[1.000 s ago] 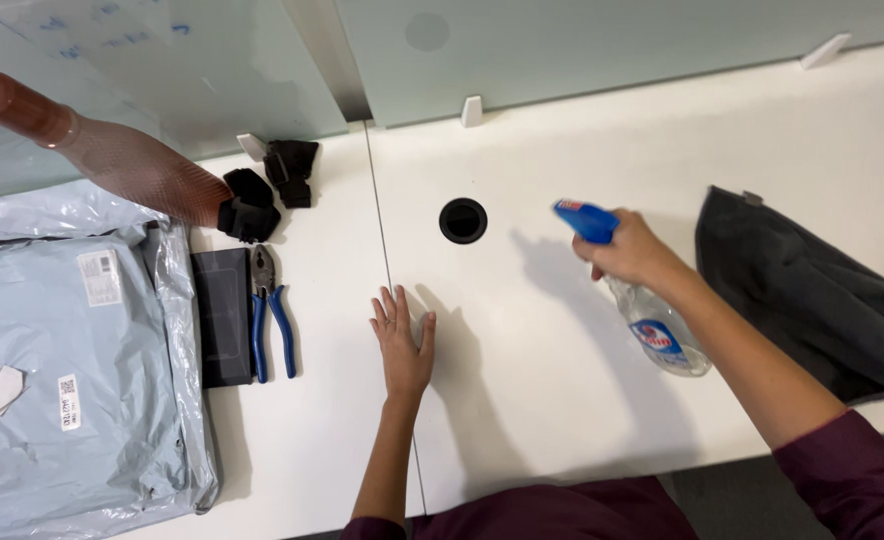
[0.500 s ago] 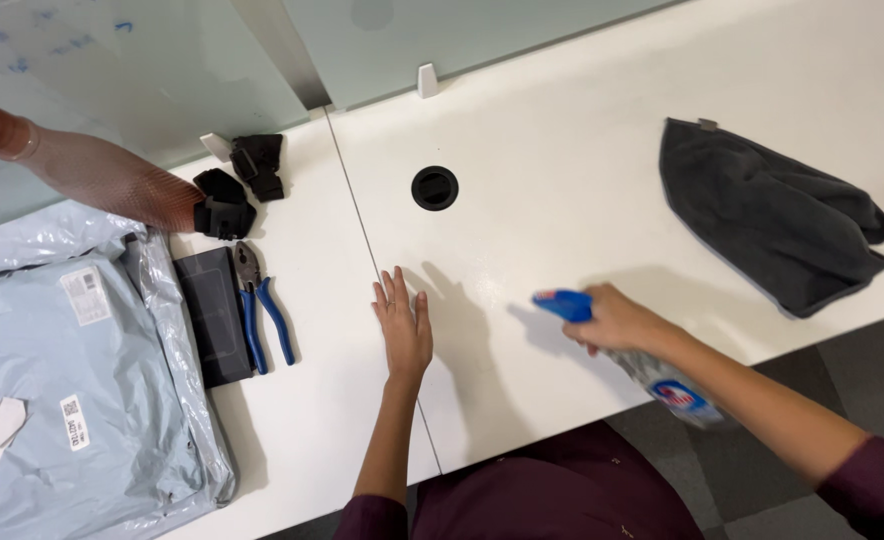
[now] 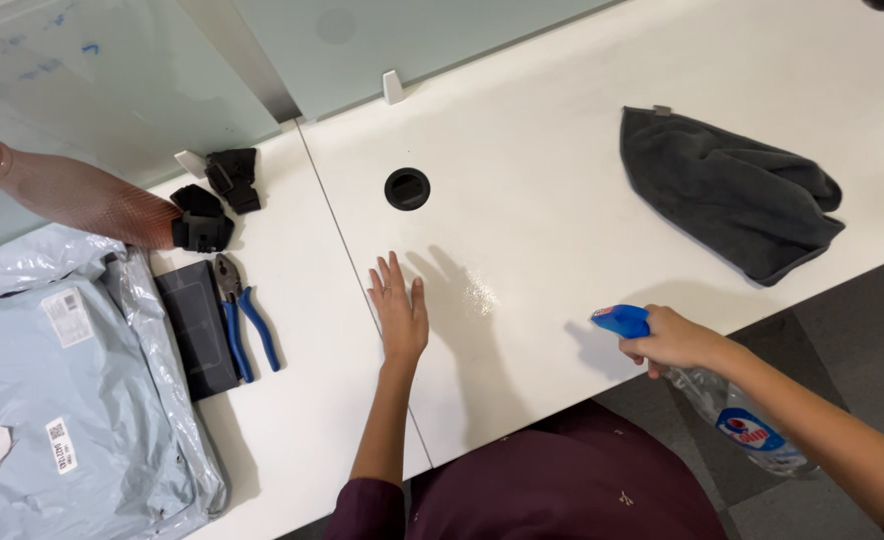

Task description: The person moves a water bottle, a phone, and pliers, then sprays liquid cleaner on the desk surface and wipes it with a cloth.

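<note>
You are gripping a clear plastic spray bottle (image 3: 732, 415) with a blue trigger head in your right hand (image 3: 674, 341), fingers clenched around its neck, at the near right edge of the white desk (image 3: 562, 180). It is looking light, rigid and perhaps slick when wet, so the narrow neck under the trigger is serving as the safest hold. Your left hand (image 3: 399, 312) is lying open and flat, holding nothing, left of a damp patch (image 3: 480, 294). A grey cloth (image 3: 727, 190) is lying at far right.
</note>
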